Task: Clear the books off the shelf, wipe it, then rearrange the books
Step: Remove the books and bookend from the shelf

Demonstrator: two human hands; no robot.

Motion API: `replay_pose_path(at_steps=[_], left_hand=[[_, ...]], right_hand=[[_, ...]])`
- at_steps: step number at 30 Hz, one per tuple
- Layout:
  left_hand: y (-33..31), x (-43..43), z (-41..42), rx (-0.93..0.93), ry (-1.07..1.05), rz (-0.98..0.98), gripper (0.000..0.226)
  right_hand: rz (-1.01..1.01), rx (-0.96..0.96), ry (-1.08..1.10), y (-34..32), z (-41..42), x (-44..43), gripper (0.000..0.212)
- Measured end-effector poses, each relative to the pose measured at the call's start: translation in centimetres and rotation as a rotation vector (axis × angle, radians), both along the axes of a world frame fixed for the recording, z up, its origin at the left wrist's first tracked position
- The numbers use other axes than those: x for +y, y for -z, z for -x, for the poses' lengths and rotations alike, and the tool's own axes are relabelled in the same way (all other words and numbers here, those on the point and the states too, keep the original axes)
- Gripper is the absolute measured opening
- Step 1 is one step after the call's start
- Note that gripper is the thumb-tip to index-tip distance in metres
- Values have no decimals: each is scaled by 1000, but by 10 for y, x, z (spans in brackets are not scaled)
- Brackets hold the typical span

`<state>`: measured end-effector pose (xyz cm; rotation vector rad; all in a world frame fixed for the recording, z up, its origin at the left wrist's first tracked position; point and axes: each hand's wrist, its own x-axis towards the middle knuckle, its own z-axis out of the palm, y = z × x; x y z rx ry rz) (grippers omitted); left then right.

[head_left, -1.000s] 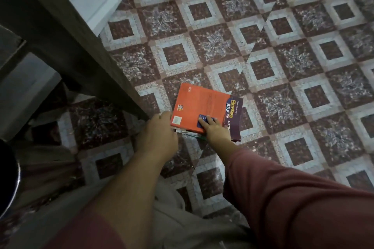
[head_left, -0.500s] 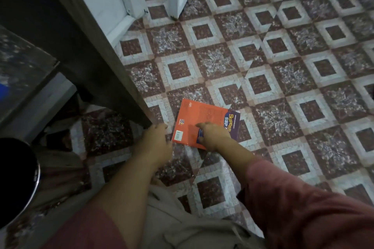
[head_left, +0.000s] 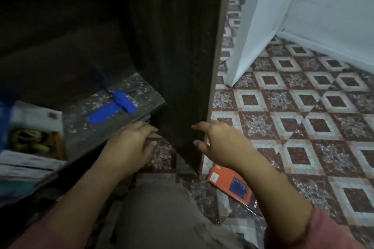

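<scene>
Left of panel [head_left: 178, 66]: dusty shelf [head_left: 81, 137] with blue tape [head_left: 121, 102]; left hand [head_left: 129, 147] at its front edge, fingers loose, empty. Right of panel: right hand [head_left: 220, 143], fingers spread, empty; book [head_left: 224, 182] flat on floor [head_left: 303, 127] by panel's foot.

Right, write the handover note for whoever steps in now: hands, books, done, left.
Left hand: open, holds nothing, by the front edge of the shelf.
Right hand: open, holds nothing, fingers spread by the lower edge of the side panel.
Orange book: flat on the floor beside the panel, partly under the right forearm.
Shelf: dusty, with a blurred blue object on it and books or papers at its left end, too blurred to count.
Done: one book is off the shelf.
Left: clear the rest, wipe the shelf, rearrange the books.
</scene>
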<state>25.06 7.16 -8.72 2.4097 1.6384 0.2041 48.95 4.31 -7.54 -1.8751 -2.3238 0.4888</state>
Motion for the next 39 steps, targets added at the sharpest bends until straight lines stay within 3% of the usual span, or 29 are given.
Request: replay_pose_path(at_steps=[11,14,18,24,28,31,35,39], left_hand=[[-95,-72,170,4,-396,-435,46],[-108,-90,207,81,-586,-516,60],[-117,-100,242,125,-749,-449,73],[-112,-101,272,140,-737,-247,86],[-90,-105,276,159,-723,-307,98],[-85,-104,275,132,-738,-335,100],[-84,-101,274,107,-752,-329,99],[-84,-102,275,62,-748,-335,97]], right_hand=[[-202,-7,-348,-99,170,9,44],[-254,6,-432,-117,217,10,42],[-264,-44,-550,-129,271,19,42],[-280,-68,-663,-129,328,32,46],[-337,-34,-754,-122,360,36,74],[-395,-131,-803,-119,373,43,92],[-433,-211,-817,-113,377,54,87],[-479,-122,-775,-107,367,60,75]])
